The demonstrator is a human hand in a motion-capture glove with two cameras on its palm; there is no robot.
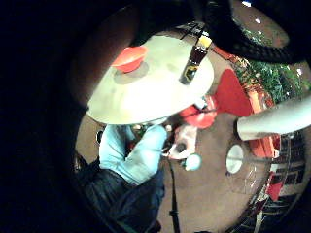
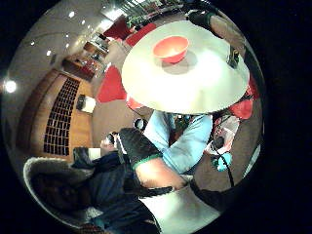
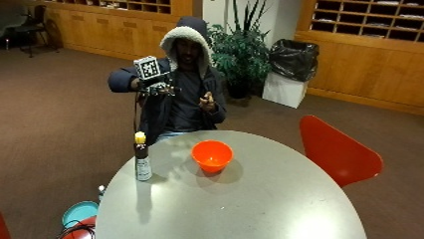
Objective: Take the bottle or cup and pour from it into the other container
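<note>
A dark bottle [image 3: 142, 159] with a yellow cap stands upright near the left edge of the round grey table [image 3: 265, 199]. An orange bowl [image 3: 212, 155] sits about a hand's width to its right, nearer the seated person. My gloved right hand [image 3: 157, 89] is raised at shoulder height, well above and behind the bottle, and holds nothing. The person's bare left hand [image 3: 207, 99] is up at the chest. Both palm views look down on the table [image 1: 146, 97] from afar, showing the bottle [image 1: 194, 63] [image 2: 233, 58] and the bowl [image 1: 129, 58] [image 2: 170, 48].
A red chair [image 3: 338, 154] stands at the table's right side. A teal round thing [image 3: 79, 214] and a red item lie on the floor at the left. Behind the person are a plant [image 3: 242, 50] and a bin with a black bag [image 3: 291, 64].
</note>
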